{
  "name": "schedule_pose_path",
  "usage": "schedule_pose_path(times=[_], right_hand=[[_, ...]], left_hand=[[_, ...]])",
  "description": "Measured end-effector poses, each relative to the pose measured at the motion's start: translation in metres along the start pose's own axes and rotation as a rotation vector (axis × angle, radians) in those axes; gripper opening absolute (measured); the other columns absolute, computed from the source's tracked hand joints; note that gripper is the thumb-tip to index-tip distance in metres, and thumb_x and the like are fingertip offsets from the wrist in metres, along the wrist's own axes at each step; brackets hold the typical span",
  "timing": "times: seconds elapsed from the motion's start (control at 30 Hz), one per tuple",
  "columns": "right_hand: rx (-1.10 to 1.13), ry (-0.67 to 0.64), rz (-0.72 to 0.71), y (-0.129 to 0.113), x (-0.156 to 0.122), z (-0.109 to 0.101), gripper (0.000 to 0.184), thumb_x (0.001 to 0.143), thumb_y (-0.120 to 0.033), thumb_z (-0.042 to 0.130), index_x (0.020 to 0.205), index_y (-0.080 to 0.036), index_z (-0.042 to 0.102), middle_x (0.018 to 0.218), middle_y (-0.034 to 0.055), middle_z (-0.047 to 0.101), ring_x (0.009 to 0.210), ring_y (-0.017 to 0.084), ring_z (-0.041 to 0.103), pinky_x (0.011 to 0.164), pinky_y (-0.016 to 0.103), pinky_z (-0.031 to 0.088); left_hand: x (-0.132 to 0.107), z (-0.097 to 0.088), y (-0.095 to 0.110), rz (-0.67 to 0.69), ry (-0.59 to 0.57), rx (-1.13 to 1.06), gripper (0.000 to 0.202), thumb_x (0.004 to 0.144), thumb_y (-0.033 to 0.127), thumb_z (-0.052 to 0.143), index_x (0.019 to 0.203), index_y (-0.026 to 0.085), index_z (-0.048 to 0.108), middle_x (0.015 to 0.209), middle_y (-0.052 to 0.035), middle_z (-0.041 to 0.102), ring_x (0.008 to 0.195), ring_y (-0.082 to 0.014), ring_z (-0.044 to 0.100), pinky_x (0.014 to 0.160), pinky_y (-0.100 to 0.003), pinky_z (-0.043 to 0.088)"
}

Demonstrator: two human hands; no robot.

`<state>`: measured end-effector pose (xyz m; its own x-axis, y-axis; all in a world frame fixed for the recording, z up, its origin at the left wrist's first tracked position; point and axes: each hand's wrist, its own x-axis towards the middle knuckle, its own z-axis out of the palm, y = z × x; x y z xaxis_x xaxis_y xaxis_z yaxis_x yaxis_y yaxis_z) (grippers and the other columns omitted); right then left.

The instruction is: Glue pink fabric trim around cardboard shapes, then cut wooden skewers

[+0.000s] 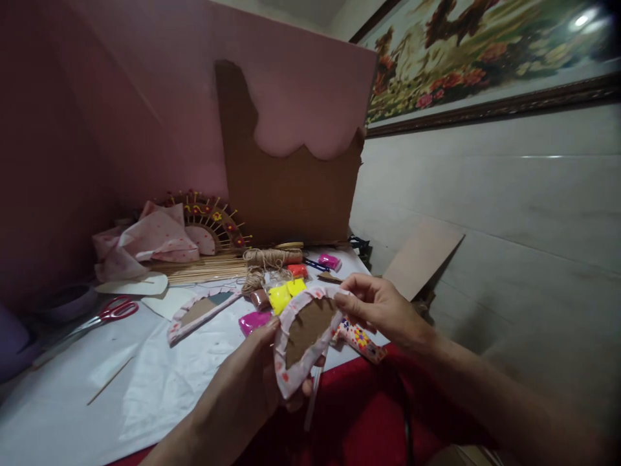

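Between my hands is a half-round cardboard piece, its edge wrapped in pale pink fabric with small red spots, the bare brown back facing me. My left hand grips it from the lower left, thumb on the rim and fingers behind. With thumb and fingers, my right hand pinches its upper right edge. A flower-patterned glue gun lies just behind the piece, a clear glue stick beneath it. A second fabric-edged half-round piece rests on the white sheet to the left.
Red-handled scissors and a thin stick lie at left. Behind are pink fabric, a decorated stick fan, twine and yellow clay packets. Cut cardboard leans against the pink panel.
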<state>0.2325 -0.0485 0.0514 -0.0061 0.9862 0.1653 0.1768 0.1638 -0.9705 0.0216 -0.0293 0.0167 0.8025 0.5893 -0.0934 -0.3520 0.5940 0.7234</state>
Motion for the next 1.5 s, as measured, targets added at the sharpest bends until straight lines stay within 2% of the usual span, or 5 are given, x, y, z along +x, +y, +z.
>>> schedule_pose_path(times=[0.5, 0.7, 0.9, 1.23, 1.5], right_hand=[[-0.536, 0.015, -0.134, 0.008, 0.001, 0.039, 0.036, 0.068, -0.052, 0.068, 0.065, -0.019, 0.053, 0.060, -0.0023, 0.054, 0.059, 0.013, 0.048, 0.054, 0.024, 0.035], [-0.243, -0.025, -0.206, 0.008, 0.004, 0.030, 0.059, 0.085, -0.066, 0.025, 0.080, -0.018, 0.057, 0.071, 0.0009, 0.053, 0.060, 0.013, 0.048, 0.055, 0.024, 0.039], [-0.303, 0.380, -0.372, 0.014, -0.015, 0.024, 0.025, 0.086, -0.040, 0.054, 0.071, -0.020, 0.057, 0.065, 0.0005, 0.055, 0.058, 0.015, 0.050, 0.055, 0.026, 0.040], [-1.012, 0.135, -0.854, 0.035, -0.027, 0.027, 0.052, 0.080, -0.048, 0.059, 0.118, -0.013, 0.060, 0.089, 0.0152, 0.064, 0.078, 0.027, 0.057, 0.064, 0.038, 0.046], [-0.717, 0.256, -0.748, 0.016, -0.036, 0.015, 0.020, 0.090, -0.033, 0.049, 0.096, -0.022, 0.065, 0.075, 0.0066, 0.066, 0.068, 0.019, 0.060, 0.060, 0.031, 0.047]], left_hand=[[-0.001, 0.007, -0.001, -0.138, 0.172, 0.042, 0.052, 0.085, 0.052, 0.043, 0.098, 0.007, 0.065, 0.067, -0.0116, 0.066, 0.056, -0.0165, 0.062, 0.051, -0.023, 0.046], [-0.005, 0.003, 0.004, -0.160, 0.136, -0.086, 0.053, 0.086, 0.051, 0.042, 0.095, 0.004, 0.065, 0.068, -0.0139, 0.069, 0.048, -0.0146, 0.061, 0.049, -0.022, 0.047], [-0.005, 0.006, 0.008, -0.138, 0.159, -0.221, 0.050, 0.085, 0.049, 0.047, 0.105, 0.006, 0.061, 0.076, -0.0147, 0.071, 0.057, -0.0201, 0.067, 0.050, -0.026, 0.051], [-0.005, 0.008, 0.005, -0.206, 0.169, -0.225, 0.054, 0.084, 0.053, 0.045, 0.102, 0.005, 0.062, 0.074, -0.0153, 0.071, 0.059, -0.0225, 0.068, 0.050, -0.027, 0.052], [-0.002, 0.000, 0.007, -0.152, 0.165, -0.209, 0.048, 0.086, 0.048, 0.044, 0.099, 0.004, 0.061, 0.078, -0.0159, 0.070, 0.056, -0.0189, 0.067, 0.052, -0.026, 0.053]])
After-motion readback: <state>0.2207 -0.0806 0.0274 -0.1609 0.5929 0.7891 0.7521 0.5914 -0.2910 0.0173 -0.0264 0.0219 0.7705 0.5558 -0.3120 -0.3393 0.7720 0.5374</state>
